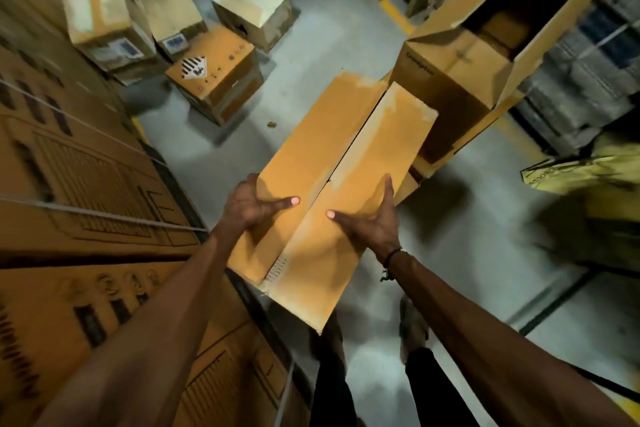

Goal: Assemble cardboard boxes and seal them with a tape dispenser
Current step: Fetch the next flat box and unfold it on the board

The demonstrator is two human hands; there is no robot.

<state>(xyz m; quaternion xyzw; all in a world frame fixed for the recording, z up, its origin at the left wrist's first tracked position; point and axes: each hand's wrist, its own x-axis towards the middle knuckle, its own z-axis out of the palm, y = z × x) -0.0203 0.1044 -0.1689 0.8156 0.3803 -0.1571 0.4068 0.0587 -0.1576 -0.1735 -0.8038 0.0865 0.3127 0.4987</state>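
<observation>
While I am watching through the head camera, both hands are holding a long cardboard box (332,191) up off the floor (346,42), near the middle of the scene. Its two top flaps are lying closed, meeting along a dark seam that is running from near to far. My left hand (252,208) is gripping the left side of the box, thumb stretched flat across the left flap and the fingers going out of sight over the edge. My right hand (374,222) is doing the same on the right side, thumb lying on the right flap, fingers pressing straight along the right edge. So each grip is holding the box, thumb on top, fingers at the side. A dark band (391,256) is sitting on the right wrist.

Far right, a tall open carton (450,80) is standing on the floor with its flaps up and smaller cartons showing inside it. Far left, a cluster of closed boxes (214,76) is sitting on the floor, one carrying a striped diamond label (194,69). Along the left side, a strapped stack of printed cartons (86,184) is filling the view. A yellowish sack (581,173) is lying at the right edge, blurred. Below the box, my dark trouser legs and feet (412,329) are showing. I am seeing no tape dispenser in this view.
</observation>
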